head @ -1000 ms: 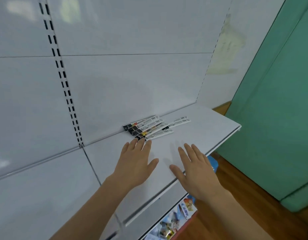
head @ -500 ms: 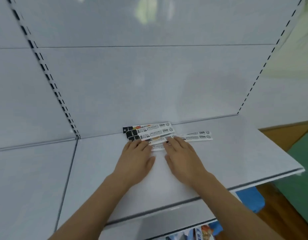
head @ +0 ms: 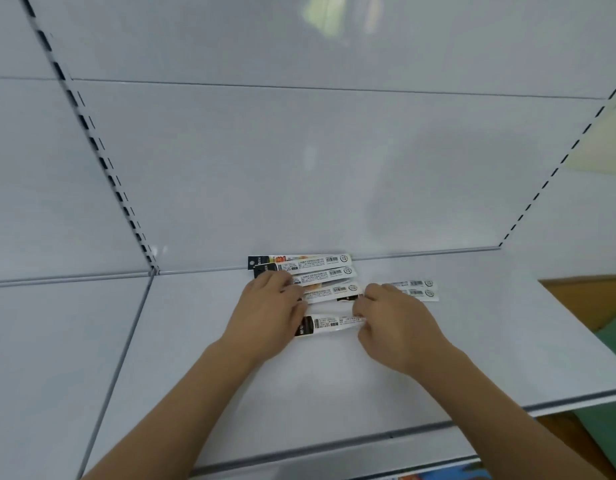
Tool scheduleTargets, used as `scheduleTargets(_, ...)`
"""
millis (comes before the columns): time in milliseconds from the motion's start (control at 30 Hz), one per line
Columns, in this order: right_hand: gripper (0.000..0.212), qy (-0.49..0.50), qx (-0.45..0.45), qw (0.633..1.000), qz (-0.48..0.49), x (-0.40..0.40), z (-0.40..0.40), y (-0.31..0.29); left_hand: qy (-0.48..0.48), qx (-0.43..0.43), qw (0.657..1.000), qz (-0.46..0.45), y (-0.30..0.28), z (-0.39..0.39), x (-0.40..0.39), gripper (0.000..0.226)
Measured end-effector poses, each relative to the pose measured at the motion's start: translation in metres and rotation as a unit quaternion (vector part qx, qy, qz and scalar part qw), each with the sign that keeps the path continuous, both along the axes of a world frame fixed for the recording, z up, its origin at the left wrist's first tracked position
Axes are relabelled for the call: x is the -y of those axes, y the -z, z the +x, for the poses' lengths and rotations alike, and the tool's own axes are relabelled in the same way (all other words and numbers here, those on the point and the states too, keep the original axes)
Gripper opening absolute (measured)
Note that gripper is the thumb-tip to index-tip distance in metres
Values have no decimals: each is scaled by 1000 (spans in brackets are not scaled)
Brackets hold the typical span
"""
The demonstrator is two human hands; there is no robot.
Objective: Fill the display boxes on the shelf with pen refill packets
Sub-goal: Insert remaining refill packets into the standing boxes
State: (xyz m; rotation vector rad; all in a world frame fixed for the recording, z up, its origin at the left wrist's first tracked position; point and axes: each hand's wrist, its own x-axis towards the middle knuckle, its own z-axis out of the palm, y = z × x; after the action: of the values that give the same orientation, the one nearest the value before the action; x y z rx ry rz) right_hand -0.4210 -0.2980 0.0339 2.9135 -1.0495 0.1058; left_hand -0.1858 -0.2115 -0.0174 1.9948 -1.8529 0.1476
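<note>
Packets (head: 313, 271) of pen refills lie fanned on the shelf (head: 473, 341) against its back panel, their print too small to read. My left hand (head: 265, 313) covers their black ends, flat and open. Nearer me, my right hand (head: 393, 323) pinches one packet (head: 325, 324) (white, black-tipped).

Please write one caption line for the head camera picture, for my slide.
Both hands, left hand and right hand, gather pen refill packets on a white shelf.
</note>
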Motion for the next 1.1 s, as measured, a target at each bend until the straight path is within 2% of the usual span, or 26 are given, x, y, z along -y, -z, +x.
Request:
scheduleTargets(100, 15, 65, 75, 995, -29, 18, -26, 7, 4, -14, 1000, -24, 1, -10, 11, 41)
scheduleTargets(200, 14, 112, 86, 989, -48, 37, -43, 9, 34, -4, 999, -35, 2, -23, 17, 39)
scheduleTargets(300, 12, 63, 59, 994, -59, 59, -45, 9, 29, 13, 999, -30, 6, -31, 20, 33)
scheduleTargets(400, 26, 9, 12, 1000, -17, 74, -41, 8, 16, 18, 998, -60, 8, -32, 21, 26)
scheduleTargets(533, 32, -44, -50, 997, 34, 84, -45, -10, 11, 22, 997, -72, 3, -36, 21, 21)
scheduleTargets(667, 29, -71, -102, 992, 7, 91, -40, -17, -4, 41, 997, -65, -1, -42, 22, 18)
scheduleTargets(800, 24, -82, -89, 993, -11, 90, -40, -16, -29, 51, 996, -71, -3, -49, 16, 17)
scheduleTargets(967, 19, -64, -26, 998, -8, 110, -59, -30, -74, 50, 994, -67, -3, -55, 6, 15)
scheduleTargets(1100, 21, -102, -20, 994, 28, 110, -61, -25, -90, 61, 991, -83, -6, -60, 6, 10)
